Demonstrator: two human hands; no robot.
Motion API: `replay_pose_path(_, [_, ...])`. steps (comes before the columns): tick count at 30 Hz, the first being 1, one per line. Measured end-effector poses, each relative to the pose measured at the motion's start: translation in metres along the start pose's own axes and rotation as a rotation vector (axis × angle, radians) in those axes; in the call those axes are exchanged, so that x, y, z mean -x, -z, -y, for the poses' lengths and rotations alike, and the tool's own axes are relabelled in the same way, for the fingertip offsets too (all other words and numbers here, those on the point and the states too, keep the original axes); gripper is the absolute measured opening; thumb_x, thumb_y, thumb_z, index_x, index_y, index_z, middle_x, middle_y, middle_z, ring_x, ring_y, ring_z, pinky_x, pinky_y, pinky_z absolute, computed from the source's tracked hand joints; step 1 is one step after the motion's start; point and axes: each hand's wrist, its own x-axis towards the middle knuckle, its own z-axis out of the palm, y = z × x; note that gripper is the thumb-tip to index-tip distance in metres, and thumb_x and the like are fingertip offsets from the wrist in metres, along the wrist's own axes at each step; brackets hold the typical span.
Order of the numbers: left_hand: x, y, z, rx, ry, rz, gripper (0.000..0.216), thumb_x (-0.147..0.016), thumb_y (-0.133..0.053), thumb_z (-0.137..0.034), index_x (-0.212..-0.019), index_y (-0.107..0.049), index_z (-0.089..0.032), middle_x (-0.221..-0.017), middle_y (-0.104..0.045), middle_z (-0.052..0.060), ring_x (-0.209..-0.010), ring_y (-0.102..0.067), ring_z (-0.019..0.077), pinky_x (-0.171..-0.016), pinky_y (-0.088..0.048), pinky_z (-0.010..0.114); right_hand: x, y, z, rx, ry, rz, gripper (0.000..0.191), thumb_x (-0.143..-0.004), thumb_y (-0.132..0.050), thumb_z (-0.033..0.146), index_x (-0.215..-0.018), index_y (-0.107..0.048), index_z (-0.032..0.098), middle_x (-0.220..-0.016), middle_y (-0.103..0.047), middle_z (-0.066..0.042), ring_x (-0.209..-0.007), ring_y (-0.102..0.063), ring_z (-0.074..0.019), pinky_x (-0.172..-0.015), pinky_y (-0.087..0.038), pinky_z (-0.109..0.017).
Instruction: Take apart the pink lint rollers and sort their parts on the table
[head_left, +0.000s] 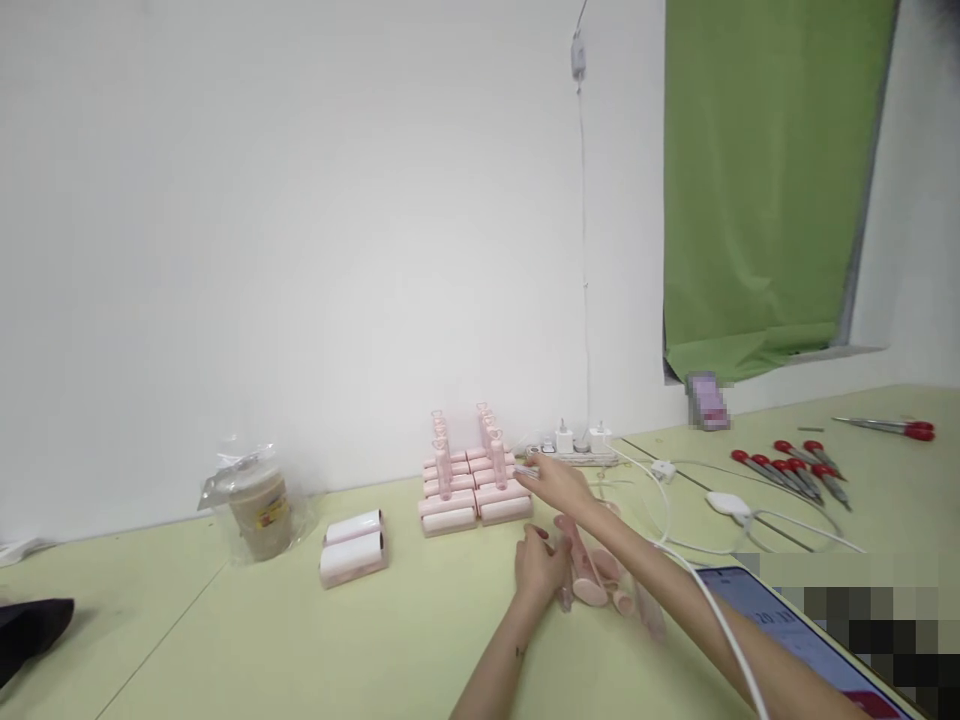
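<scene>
Toward the near right corner of the tabletop (300,640) lies a phone (769,612), with a white cable (729,637) passing over the right forearm beside it. A dark object (34,635) juts in at the left. Of the 2 hands, the left hand (540,562) is nearer, fingers curled beside a cluster of loose pink pieces (587,578) right of the tabletop's middle; whether it grips one I cannot tell. Well left of it sit 2 white-topped pink cases (352,552), side by side. The right hand (559,485) reaches farther, fingers bent and partly closed at the right side of the block of pink cases (448,520) near the far edge; its hold is unclear too. Slim pink pieces with ring tops (498,465) stand in 2 rows on that block. A bagged tub (261,512) sits left along the far edge, red-handled tools (787,472) toward the far right corner.
</scene>
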Motion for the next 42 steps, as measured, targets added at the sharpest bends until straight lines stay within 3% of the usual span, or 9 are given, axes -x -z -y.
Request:
replay_pose_path(6, [0.019,0.026,0.001,0.024,0.003,-0.089,0.042,-0.074,-0.052,-0.031,-0.104,-0.040,-0.004,-0.107,-0.050,0.018,-0.101,-0.050,0.0227,-0.082,-0.037,0.028,-0.029,-0.023,0.038,-0.154,-0.047,-0.009,0.026,-0.086,-0.049,0.029,-0.108,-0.051,0.015,-0.106,-0.056,-0.006,-0.087,-0.057,-0.0172,-0.073,-0.048,-0.037])
replay_pose_path(15, [0.077,0.110,0.012,0.013,-0.211,-0.228,0.062,-0.066,-0.060,-0.032,-0.116,-0.027,-0.013,-0.125,-0.031,0.016,-0.110,-0.036,0.0233,-0.094,-0.028,0.031,0.015,0.012,0.028,-0.353,0.049,-0.168,0.026,-0.081,-0.047,0.039,-0.094,-0.054,0.017,-0.083,-0.063,-0.003,-0.077,-0.059,-0.0172,-0.065,-0.043,-0.027])
replay_pose_path(23, [0.083,0.124,0.047,0.138,-0.155,0.216,0.082,-0.051,-0.074,-0.024,-0.118,-0.027,-0.018,-0.100,-0.052,0.005,-0.084,-0.053,0.0180,-0.073,-0.042,0.027,0.093,-0.013,0.049,-0.449,0.182,-0.107,0.017,-0.072,-0.050,0.036,-0.064,-0.051,0.021,-0.054,-0.059,0.002,-0.052,-0.055,-0.0158,-0.047,-0.035,-0.022])
replay_pose_path(28, [0.073,0.138,0.064,0.100,-0.264,0.123,0.064,-0.055,-0.070,-0.020,-0.110,-0.036,-0.015,-0.096,-0.055,0.006,-0.089,-0.053,0.0204,-0.076,-0.042,0.029,0.098,-0.001,0.053,-0.530,0.143,-0.203,0.029,-0.078,-0.042,0.046,-0.072,-0.052,0.019,-0.062,-0.062,-0.003,-0.057,-0.057,-0.0183,-0.052,-0.041,-0.026])
replay_pose_path(31, [0.071,0.148,0.065,0.091,-0.284,0.058,0.067,-0.053,-0.071,-0.021,-0.111,-0.038,-0.015,-0.113,-0.047,0.010,-0.106,-0.044,0.0240,-0.089,-0.036,0.033,0.107,0.012,0.049,-0.628,0.145,-0.267,0.035,-0.081,-0.038,0.050,-0.082,-0.054,0.018,-0.066,-0.063,-0.004,-0.052,-0.055,-0.0162,-0.047,-0.041,-0.025])
replay_pose_path(34, [0.077,0.159,0.056,0.209,-0.288,-0.157,0.087,-0.049,-0.074,-0.031,-0.122,-0.028,-0.017,-0.130,-0.030,0.013,-0.120,-0.029,0.0261,-0.100,-0.023,0.035,0.124,0.005,0.037,-0.677,0.350,-0.318,0.033,-0.079,-0.043,0.051,-0.087,-0.057,0.021,-0.073,-0.066,-0.005,-0.055,-0.058,-0.0172,-0.049,-0.044,-0.027])
replay_pose_path(36, [0.086,0.165,0.046,0.369,-0.239,-0.227,0.075,-0.062,-0.060,-0.051,-0.120,-0.030,-0.016,-0.121,-0.039,0.014,-0.109,-0.041,0.0260,-0.095,-0.029,0.039,0.137,-0.011,0.027,-0.643,0.568,-0.310,0.034,-0.079,-0.044,0.051,-0.089,-0.059,0.023,-0.076,-0.068,-0.006,-0.063,-0.062,-0.0197,-0.056,-0.046,-0.029])
replay_pose_path(39, [0.108,0.170,0.035,0.617,-0.056,0.111,0.066,-0.073,-0.029,-0.067,-0.109,-0.044,-0.013,-0.090,-0.056,0.010,-0.079,-0.055,0.0222,-0.077,-0.042,0.038,0.150,-0.035,0.019,-0.478,0.807,-0.156,0.031,-0.078,-0.046,0.052,-0.089,-0.061,0.026,-0.068,-0.068,-0.002,-0.051,-0.059,-0.0157,-0.050,-0.043,-0.026])
replay_pose_path(42, [0.132,0.170,0.036,0.714,0.168,0.360,0.053,-0.067,-0.054,-0.058,-0.098,-0.050,-0.015,-0.076,-0.056,0.004,-0.067,-0.056,0.0166,-0.067,-0.045,0.031,0.149,-0.039,0.015,-0.238,0.988,0.011,0.022,-0.084,-0.045,0.036,-0.100,-0.058,0.028,-0.067,-0.067,0.001,-0.046,-0.055,-0.0123,-0.046,-0.038,-0.022])
